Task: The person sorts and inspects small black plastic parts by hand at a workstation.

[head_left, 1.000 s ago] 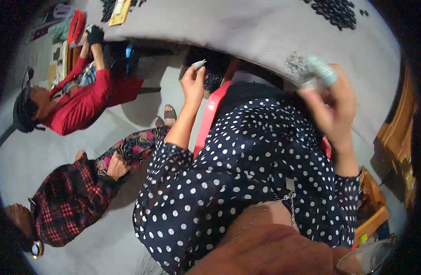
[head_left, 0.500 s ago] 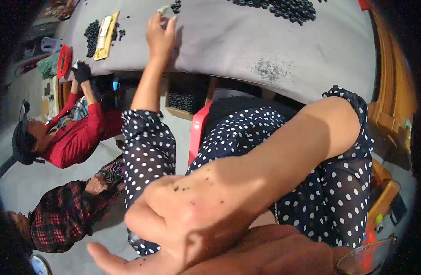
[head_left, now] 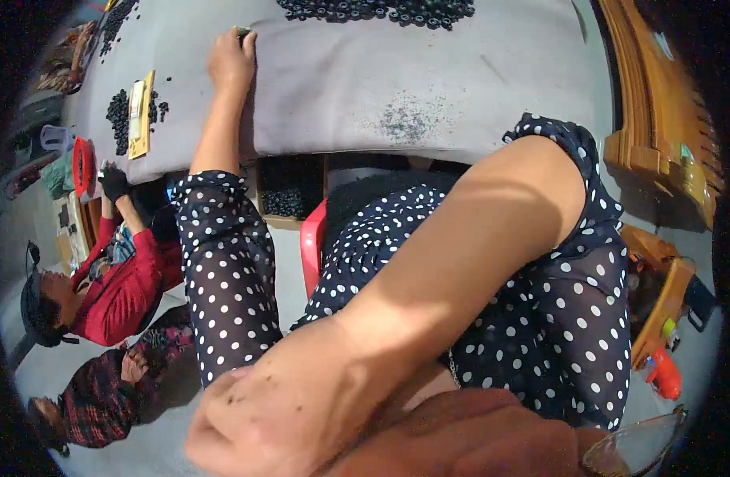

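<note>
My left hand (head_left: pixel 233 60) reaches far over the grey-covered table, its fingers closed around a small pale and dark thing I cannot make out. My right hand (head_left: pixel 257 409) is raised close in front of me, its back turned up and dotted with dark specks. Its fingers curl down out of sight, so anything in them is hidden. Many small black ring-like pieces (head_left: pixel 381 11) lie heaped at the table's far edge, right of my left hand. A yellow board with a white strip (head_left: pixel 141 119) lies on the left, with black pieces (head_left: pixel 118 119) beside it.
Dark crumbs (head_left: pixel 408 118) are scattered on the grey cloth (head_left: pixel 325 87). Beneath the table, a box (head_left: pixel 281 211) holds black pieces. A co-worker in red (head_left: pixel 122 294) sits left, with another person (head_left: pixel 102 397) nearer. Carved wooden furniture (head_left: pixel 659 119) stands right; a red chair (head_left: pixel 311 246) shows below.
The view has shifted, so the table and both co-workers sit differently in it. My right hand's fingers, partly stretched before, have curled under. My left hand's fingers have drawn closer together.
</note>
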`<action>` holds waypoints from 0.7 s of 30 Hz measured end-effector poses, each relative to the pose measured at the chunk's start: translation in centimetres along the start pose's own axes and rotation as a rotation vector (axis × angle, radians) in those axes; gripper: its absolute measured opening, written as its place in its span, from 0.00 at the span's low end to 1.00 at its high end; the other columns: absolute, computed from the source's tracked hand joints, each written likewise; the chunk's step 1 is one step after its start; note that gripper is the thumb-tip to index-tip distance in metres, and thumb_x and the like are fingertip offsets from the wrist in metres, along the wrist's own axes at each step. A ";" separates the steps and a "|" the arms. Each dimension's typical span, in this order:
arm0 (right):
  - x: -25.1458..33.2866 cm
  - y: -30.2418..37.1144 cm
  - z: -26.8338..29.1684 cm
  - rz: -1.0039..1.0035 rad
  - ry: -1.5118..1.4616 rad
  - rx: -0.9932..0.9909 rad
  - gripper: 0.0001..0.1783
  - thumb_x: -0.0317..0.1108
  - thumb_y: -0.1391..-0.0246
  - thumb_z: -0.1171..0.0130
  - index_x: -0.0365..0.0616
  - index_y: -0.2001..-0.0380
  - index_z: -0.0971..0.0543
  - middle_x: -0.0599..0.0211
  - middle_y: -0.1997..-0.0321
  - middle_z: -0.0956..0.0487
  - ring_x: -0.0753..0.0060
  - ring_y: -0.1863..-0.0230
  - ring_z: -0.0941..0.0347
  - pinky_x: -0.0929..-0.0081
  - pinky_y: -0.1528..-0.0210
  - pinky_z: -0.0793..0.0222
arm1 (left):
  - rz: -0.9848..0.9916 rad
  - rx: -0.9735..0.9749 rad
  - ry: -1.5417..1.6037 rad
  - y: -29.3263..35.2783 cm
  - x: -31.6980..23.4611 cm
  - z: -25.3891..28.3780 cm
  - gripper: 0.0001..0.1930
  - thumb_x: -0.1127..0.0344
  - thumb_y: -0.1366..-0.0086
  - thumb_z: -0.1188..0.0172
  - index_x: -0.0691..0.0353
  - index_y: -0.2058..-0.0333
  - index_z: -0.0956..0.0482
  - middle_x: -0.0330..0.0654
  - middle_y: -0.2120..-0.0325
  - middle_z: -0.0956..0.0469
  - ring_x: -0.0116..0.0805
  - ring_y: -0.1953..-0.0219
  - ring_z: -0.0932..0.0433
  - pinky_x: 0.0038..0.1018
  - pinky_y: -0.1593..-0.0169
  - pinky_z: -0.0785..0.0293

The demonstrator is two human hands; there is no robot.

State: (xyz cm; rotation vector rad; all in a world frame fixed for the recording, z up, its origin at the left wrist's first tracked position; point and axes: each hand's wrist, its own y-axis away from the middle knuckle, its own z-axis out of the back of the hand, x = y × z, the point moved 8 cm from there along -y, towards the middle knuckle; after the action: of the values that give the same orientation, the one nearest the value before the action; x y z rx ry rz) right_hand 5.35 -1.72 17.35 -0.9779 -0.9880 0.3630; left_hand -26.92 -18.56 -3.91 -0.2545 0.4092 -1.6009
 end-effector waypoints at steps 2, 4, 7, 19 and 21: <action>0.5 0.1 -0.3 0.030 -0.088 0.030 0.20 0.37 0.52 0.52 0.41 0.54 0.32 0.61 0.79 0.30 0.63 0.78 0.28 0.69 0.82 0.32 | -0.020 -0.003 -0.003 0.6 0.0 -0.3 0.15 0.51 0.39 0.46 0.54 0.63 0.23 0.45 0.66 0.24 0.48 0.63 0.25 0.41 0.59 0.29; 1.3 0.3 -0.3 0.065 -0.168 0.067 0.21 0.38 0.52 0.52 0.42 0.54 0.32 0.61 0.79 0.30 0.63 0.78 0.28 0.69 0.82 0.32 | -0.066 -0.016 0.045 0.8 -1.1 -0.3 0.12 0.54 0.39 0.46 0.56 0.65 0.24 0.45 0.68 0.24 0.48 0.65 0.25 0.40 0.62 0.28; 3.0 1.4 1.6 0.081 0.020 0.120 0.24 0.40 0.51 0.52 0.44 0.50 0.34 0.61 0.80 0.31 0.62 0.78 0.27 0.68 0.83 0.33 | -0.098 0.015 0.123 2.0 -1.4 -0.1 0.11 0.56 0.39 0.45 0.55 0.65 0.24 0.44 0.68 0.23 0.46 0.64 0.24 0.40 0.62 0.28; -4.1 16.2 13.8 -0.588 0.880 -0.419 0.26 0.24 0.51 0.42 0.37 0.46 0.32 0.55 0.45 0.30 0.62 0.52 0.28 0.71 0.52 0.31 | -0.491 0.065 0.634 8.1 -20.8 1.9 0.11 0.59 0.44 0.38 0.57 0.66 0.25 0.44 0.71 0.24 0.46 0.68 0.24 0.35 0.66 0.27; -4.4 20.4 16.2 -0.923 0.723 -0.728 0.25 0.24 0.55 0.41 0.38 0.49 0.29 0.59 0.53 0.27 0.69 0.57 0.27 0.78 0.56 0.31 | -0.431 0.045 0.535 8.3 -21.0 1.8 0.14 0.56 0.48 0.37 0.58 0.67 0.24 0.44 0.74 0.26 0.47 0.70 0.25 0.37 0.68 0.28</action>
State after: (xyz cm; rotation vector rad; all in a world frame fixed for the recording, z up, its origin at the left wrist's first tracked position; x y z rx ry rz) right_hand -7.34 14.96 1.22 -1.0469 -0.7825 -1.1208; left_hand -17.03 1.82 -3.95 0.1407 0.7647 -2.0998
